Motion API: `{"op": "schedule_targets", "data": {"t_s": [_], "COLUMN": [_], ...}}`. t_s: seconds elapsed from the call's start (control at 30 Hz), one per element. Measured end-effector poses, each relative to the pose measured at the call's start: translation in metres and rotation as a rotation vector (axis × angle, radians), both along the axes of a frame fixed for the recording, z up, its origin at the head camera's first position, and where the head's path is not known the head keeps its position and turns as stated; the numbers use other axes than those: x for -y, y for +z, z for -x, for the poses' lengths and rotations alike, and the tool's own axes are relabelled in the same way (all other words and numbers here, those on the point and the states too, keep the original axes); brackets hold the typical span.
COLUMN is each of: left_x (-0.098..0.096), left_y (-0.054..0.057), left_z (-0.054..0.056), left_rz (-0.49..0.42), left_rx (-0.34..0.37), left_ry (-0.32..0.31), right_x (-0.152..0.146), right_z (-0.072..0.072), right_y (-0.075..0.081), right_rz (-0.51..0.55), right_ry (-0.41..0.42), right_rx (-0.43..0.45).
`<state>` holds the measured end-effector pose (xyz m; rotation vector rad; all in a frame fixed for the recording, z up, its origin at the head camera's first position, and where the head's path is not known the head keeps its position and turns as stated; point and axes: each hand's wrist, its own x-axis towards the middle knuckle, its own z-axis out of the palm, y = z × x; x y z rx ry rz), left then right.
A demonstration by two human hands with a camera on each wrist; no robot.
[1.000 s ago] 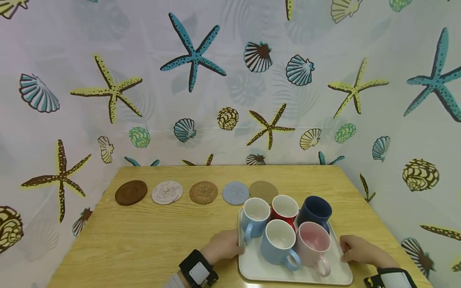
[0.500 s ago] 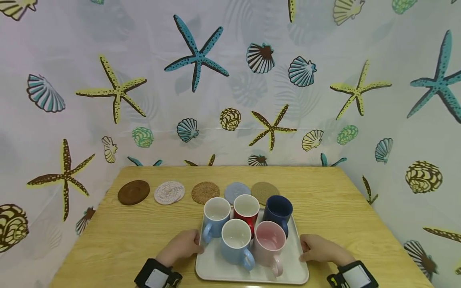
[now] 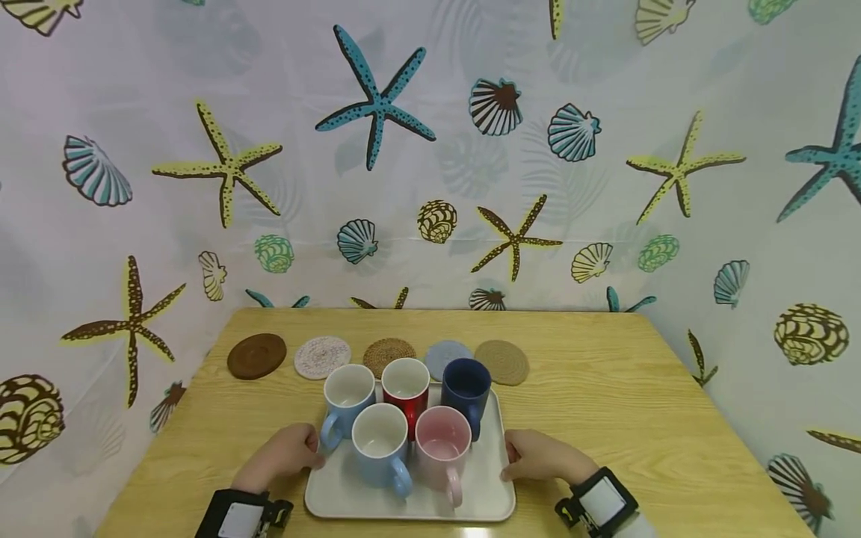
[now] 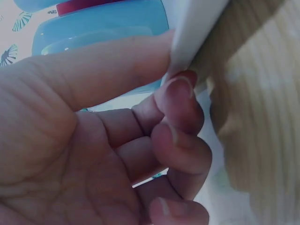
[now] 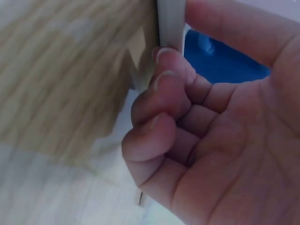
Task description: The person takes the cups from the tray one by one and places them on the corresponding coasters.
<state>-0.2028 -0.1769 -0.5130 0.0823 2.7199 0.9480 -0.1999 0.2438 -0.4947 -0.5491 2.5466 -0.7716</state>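
Note:
A white tray (image 3: pixel 334 489) carrying several mugs is held between both hands at the near side of the table. At its back row stand a light blue mug (image 3: pixel 351 403), a red mug (image 3: pixel 412 403) and a navy mug (image 3: pixel 460 407). In front are another light blue mug (image 3: pixel 377 459) and a pink mug (image 3: pixel 437 459). My left hand (image 3: pixel 285 450) pinches the tray's left rim, thumb inside and curled fingers under the edge in the left wrist view. On the opposite rim my right hand (image 3: pixel 541 456) grips the same way; the right wrist view shows the fingers curled below.
Behind the tray, a row of round coasters lies on the wooden table (image 3: pixel 605 388): dark brown (image 3: pixel 257 356), white (image 3: pixel 323 357), woven brown (image 3: pixel 389 353), pale blue (image 3: pixel 447 355) and tan (image 3: pixel 503 363). A shell-and-starfish curtain (image 3: pixel 430 172) hangs round the table's back and sides.
Both hands have moved left together with the tray and its mugs, from the table's right side to near its middle. The coasters have stayed where they were.

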Motion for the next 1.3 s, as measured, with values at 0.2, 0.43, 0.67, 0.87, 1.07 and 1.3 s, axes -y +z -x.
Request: {"op": "schedule_targets", "data": {"t_s": [0.2,0.43,0.67,0.87,1.07,1.3], "left_x": [0.008,0.005,0.001,0.0,0.004,0.008], "left_y": [0.004,0.005,0.0,-0.001,-0.001,0.002], "left_z": [0.0,0.001,0.002,0.004,0.004,0.001], "left_rz": [-0.004,-0.004,0.002,-0.021,-0.012,-0.011], "left_rx": [0.02,0.021,0.031,0.045,0.051,0.041], "left_ry": [0.006,0.009,0.011,0.016,0.02,0.029], "right_x": [0.006,0.0,0.0,-0.002,-0.002,-0.006], "right_z": [0.01,0.043,0.064,0.071,0.074,0.073], "right_y": [0.001,-0.008,-0.016,-0.017,-0.017,-0.015], "right_rz": [-0.038,-0.037,-0.207,-0.267,-0.281,-0.279], "right_ry": [0.031,-0.082,-0.254,-0.249,-0.236,-0.234], "right_rx": [0.001,-0.275,-0.525,-0.424,-0.358,-0.347]}}
